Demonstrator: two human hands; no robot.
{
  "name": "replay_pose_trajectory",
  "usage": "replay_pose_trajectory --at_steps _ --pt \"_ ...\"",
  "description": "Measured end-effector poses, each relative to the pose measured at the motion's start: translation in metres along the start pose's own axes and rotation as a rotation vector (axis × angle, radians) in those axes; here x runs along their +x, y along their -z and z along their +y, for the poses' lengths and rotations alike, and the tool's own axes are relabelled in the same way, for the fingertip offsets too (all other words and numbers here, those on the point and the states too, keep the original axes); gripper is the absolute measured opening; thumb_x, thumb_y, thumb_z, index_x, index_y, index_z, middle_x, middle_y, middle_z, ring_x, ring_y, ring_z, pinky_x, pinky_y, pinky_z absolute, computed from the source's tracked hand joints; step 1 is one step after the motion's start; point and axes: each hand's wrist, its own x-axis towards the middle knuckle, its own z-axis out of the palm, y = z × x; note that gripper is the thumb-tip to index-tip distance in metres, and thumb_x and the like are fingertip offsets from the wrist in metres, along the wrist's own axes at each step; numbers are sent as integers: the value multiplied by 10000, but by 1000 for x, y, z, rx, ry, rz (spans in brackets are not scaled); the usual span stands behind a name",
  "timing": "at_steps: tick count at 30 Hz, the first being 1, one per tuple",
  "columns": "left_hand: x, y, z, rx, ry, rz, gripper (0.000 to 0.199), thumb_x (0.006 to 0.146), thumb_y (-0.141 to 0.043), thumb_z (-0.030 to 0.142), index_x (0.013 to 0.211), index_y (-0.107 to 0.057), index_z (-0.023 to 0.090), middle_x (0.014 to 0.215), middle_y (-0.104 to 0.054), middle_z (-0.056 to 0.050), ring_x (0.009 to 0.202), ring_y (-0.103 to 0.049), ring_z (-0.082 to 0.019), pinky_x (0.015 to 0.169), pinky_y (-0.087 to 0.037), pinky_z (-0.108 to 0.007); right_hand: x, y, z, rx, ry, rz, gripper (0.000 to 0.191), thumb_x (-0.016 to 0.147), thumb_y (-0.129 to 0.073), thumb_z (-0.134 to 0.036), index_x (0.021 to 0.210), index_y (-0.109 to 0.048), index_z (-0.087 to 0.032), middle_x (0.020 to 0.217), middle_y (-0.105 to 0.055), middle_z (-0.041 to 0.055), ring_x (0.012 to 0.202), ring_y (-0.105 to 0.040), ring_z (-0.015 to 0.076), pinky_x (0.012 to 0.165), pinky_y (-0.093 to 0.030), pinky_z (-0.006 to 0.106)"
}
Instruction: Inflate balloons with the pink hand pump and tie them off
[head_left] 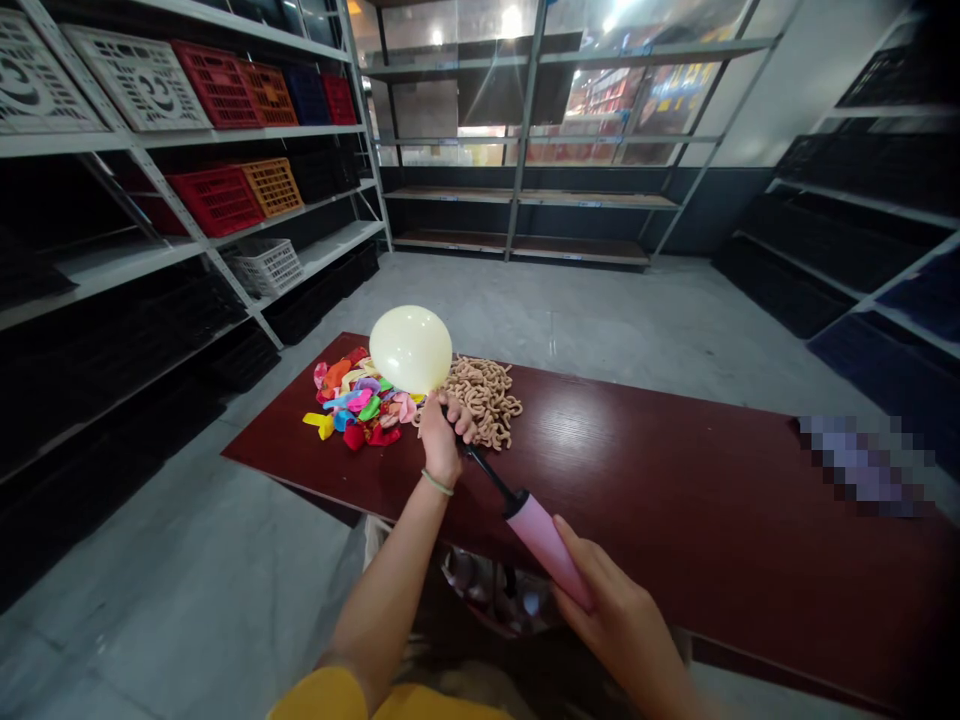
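A pale yellow inflated balloon stands over the far left part of the dark red table. My left hand is closed around the balloon's neck and the black front end of a hand balloon pump. My right hand grips the pump's pink barrel, with a length of black rod showing between the two hands. Beneath and beside the balloon lies a heap of flat, many-coloured balloons. A pile of beige, twisted, cord-like pieces lies just beyond my left hand; their exact kind is unclear.
A blurred-out purple item lies at the table's right end. Metal shelving with red crates and white crates stands at the left. More racks stand at the back and right. Grey floor surrounds the table.
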Motion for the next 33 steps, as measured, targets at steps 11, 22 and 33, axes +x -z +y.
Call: replay_pose_trajectory --at_steps 11,22,33 --pt "14 6 10 -57 -61 27 264 907 -598 389 806 -428 213 585 -317 83 382 -303 -50 323 -225 -167 -8 12 14 -133 33 29 619 929 -491 -245 1519 -311 -295 1172 -671 58 963 -694 200 721 -563 281" --pt "-16 6 -20 6 31 68 263 912 -571 396 800 -421 211 580 -322 82 373 -296 -48 315 -216 -157 40 -15 -19 -43 -42 43 664 898 -558 -305 1514 -312 -272 1131 -683 68 883 -711 216 714 -588 304" --pt "-17 9 -12 25 41 60 226 926 -549 362 808 -426 214 570 -333 80 366 -312 -57 315 -234 -166 21 -10 -17 -13 13 12 665 928 -503 -266 1544 -251 -256 1194 -658 99 991 -688 218 768 -585 301"
